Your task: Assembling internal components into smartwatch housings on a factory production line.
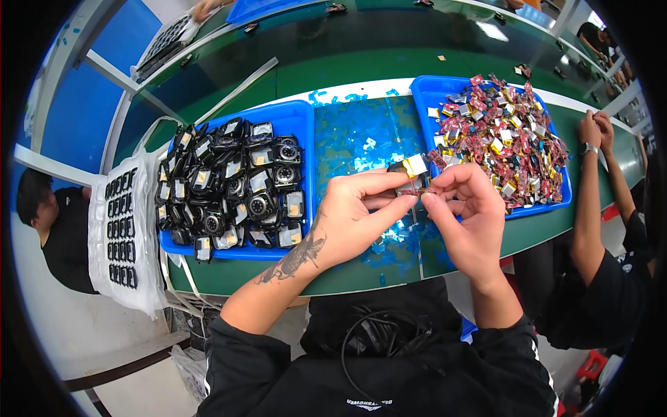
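green workbench [528, 233] — at left, a blue plastic tray [309, 132] heaped with black smartwatch housings [257, 205]; at right, a second blue tray [423, 97] heaped with red circuit boards [511, 139] and small battery cells [509, 189]; between them, scattered blue film pieces [361, 139]. behind a white strip [379, 85] — dark green belt [313, 52], bearing small dark parts [337, 8], well apart.
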Demonstrator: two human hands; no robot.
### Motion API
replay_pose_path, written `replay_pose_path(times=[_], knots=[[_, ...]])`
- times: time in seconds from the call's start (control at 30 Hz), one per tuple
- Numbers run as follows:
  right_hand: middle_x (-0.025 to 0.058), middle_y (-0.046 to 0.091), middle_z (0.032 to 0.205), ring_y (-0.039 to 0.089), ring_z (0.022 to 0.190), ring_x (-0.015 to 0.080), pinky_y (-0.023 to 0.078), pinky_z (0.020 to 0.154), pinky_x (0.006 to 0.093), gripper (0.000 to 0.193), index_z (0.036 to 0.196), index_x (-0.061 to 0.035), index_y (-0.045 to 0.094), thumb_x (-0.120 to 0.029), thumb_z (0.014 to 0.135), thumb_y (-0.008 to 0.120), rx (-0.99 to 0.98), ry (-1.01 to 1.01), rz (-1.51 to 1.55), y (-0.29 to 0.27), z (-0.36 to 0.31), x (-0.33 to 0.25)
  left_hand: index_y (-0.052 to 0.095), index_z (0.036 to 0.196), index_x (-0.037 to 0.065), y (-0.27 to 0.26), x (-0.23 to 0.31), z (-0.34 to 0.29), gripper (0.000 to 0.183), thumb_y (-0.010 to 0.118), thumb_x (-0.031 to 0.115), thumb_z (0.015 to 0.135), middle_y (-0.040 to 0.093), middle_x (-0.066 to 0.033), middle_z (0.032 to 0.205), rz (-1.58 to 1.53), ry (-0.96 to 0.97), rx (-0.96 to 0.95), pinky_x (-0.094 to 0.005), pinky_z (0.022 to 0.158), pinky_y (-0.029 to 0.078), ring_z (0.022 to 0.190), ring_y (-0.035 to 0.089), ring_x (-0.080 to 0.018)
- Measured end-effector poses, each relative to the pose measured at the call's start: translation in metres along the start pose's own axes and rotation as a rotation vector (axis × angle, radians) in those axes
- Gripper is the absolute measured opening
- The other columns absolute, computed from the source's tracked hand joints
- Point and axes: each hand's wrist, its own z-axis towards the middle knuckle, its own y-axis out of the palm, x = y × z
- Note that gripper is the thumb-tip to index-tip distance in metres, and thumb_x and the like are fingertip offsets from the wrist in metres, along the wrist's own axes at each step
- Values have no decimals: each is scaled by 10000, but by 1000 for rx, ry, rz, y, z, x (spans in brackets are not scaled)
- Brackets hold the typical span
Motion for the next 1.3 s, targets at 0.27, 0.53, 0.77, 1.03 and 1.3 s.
replay_pose_path(times=[0.27,0.53,0.77,1.03,1.3], knots=[[33,584,878,539,719,19,425,587,151,296,1050,-18,491,84,826,656,64,-34,2,3,7,6,519,1313,-34,1,-1,2,479,643,-56,851,620,-121,1164,-110,1,-34,-272,930,506,1062,607,-156],[34,610,835,457,614,-2,334,512,154,326,1051,-23,490,85,804,673,52,-28,-92,0,8,0,492,1346,-19,-1,3,3,523,641,-67,847,611,-111,1180,-182,-37,-53,-257,924,500,1059,603,-140],[19,617,764,359,510,16,280,467,180,357,1040,-34,505,64,765,709,76,-70,-253,1,10,0,514,1339,14,0,-6,2,490,606,-58,863,609,-143,1208,-105,51,-31,-281,917,517,1077,607,-159],[32,611,813,450,584,40,367,498,182,418,1122,-28,523,55,760,715,81,-119,-353,1,9,7,509,1342,7,1,-4,2,498,605,-67,859,627,-138,1165,-124,17,6,-259,885,522,1048,611,-139],[77,591,947,617,794,104,556,644,243,453,1201,2,528,50,784,699,94,-88,-317,13,7,7,506,1276,-16,5,-9,1,413,594,-57,875,634,-118,1121,-204,7,46,-235,881,503,1022,617,-118]])
